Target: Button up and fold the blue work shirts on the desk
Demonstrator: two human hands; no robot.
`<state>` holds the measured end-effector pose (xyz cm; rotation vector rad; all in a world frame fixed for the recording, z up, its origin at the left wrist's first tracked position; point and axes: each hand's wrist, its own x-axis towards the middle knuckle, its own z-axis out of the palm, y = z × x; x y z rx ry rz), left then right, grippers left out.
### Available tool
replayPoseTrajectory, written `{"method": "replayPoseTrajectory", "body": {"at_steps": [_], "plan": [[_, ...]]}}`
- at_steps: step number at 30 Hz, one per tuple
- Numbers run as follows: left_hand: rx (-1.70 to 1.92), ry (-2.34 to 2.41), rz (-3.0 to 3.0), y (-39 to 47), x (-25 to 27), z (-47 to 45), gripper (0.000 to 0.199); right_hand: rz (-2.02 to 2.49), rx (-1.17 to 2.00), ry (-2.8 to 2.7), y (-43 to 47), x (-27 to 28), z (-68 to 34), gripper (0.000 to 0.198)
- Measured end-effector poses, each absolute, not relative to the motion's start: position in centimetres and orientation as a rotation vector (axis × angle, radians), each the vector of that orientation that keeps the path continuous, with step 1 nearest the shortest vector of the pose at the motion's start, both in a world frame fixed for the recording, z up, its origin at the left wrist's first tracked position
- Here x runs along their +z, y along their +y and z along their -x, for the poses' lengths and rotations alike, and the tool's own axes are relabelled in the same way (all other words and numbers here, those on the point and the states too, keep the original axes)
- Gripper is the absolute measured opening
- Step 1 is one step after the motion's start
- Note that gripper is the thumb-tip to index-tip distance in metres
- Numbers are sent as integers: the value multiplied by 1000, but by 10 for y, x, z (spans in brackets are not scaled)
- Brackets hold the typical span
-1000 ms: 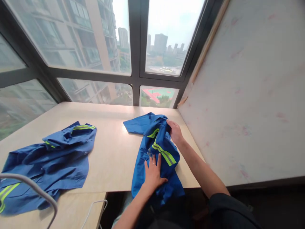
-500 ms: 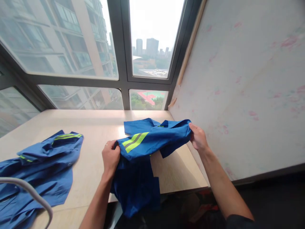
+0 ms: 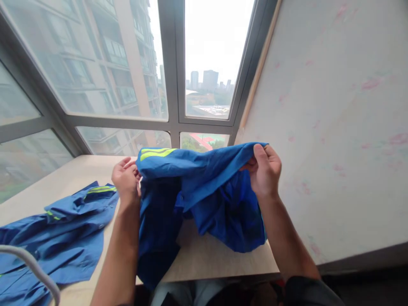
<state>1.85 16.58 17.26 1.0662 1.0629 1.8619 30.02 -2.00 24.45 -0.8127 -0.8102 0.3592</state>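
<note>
The table lies at six o'clock. Over it, in the middle, hangs the blue shirt; an end could slip down if a pinch goes loose. The right hand, near three o'clock, squeezes one end. The left hand, near nine, loosely pinches the other.

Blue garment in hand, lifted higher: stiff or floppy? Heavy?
Likely floppy: the blue garment droops in loose folds beneath its raised upper edge. Probably fairly light, since the right hand holds one corner with thumb and fingers. Its hanging lower parts may swing or bunch rather than keep shape.
</note>
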Motion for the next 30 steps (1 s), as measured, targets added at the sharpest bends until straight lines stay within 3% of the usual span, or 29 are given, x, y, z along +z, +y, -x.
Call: {"method": "replayPoseTrajectory", "body": {"at_steps": [4,8,10,12,16,20,26,30], "plan": [[1845,1284,-1180,137,145,-36,37,965,636,-797,28,212,-307,23],[1259,1109,-1733,98,99,-68,48,1181,1059,-840,41,166,-300,25],[1017,1112,-1914,92,70,-82,67,1234,1155,-885,34,144,-295,27],[862,1166,-2071,94,43,-93,69,1296,1198,-924,22,122,-294,28],[593,1305,-2311,106,1,-96,61,1535,1159,-983,-4,72,-312,35],[629,1323,-2217,115,-16,-90,55,1822,901,-980,-32,18,-338,35],[767,1231,-1997,137,-4,-83,24,1960,757,-964,-57,-28,-348,44],[964,1240,-1850,149,23,-75,32,2079,722,-1033,-59,-43,-348,58]]}}
